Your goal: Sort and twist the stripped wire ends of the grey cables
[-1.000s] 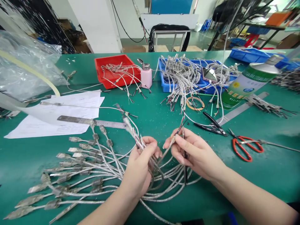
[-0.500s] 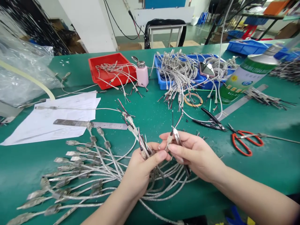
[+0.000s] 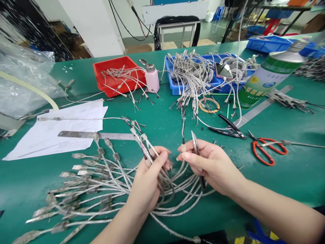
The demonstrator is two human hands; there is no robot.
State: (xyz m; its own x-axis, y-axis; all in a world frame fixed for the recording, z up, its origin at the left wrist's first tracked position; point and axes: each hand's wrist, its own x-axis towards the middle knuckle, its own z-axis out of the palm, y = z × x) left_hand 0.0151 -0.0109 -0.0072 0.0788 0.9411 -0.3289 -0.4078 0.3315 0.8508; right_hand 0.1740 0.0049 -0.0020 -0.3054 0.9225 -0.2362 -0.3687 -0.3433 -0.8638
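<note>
My left hand point(image 3: 146, 179) is closed around a bundle of silvery cables point(image 3: 140, 142), whose stripped ends with thin coloured wires stick up past the thumb. In my right hand point(image 3: 217, 166), the thumb and fingertips pinch a single cable end point(image 3: 183, 147); its red, white and black wires point away from me. A slim metal craft knife point(image 3: 196, 146) is held in the same hand, blade upward, its dark handle emerging below the fingers. Under both hands the cables loop across the table, and their USB plugs point(image 3: 68, 174) fan out to the left.
Loose cables lie in a red tray point(image 3: 98, 78) and a blue tray point(image 3: 175, 90). Between them stands a pink pump bottle point(image 3: 152, 81). Black nippers point(image 3: 223, 133), orange-handled scissors point(image 3: 264, 152) and a tilted green-and-white can point(image 3: 266, 79) are right. A steel ruler point(image 3: 76, 134) overlaps papers point(image 3: 58, 135).
My hands have moved slightly apart. The pinched cable end has come away from my left fingers, and its coloured wires now show spread upward beside the knife.
</note>
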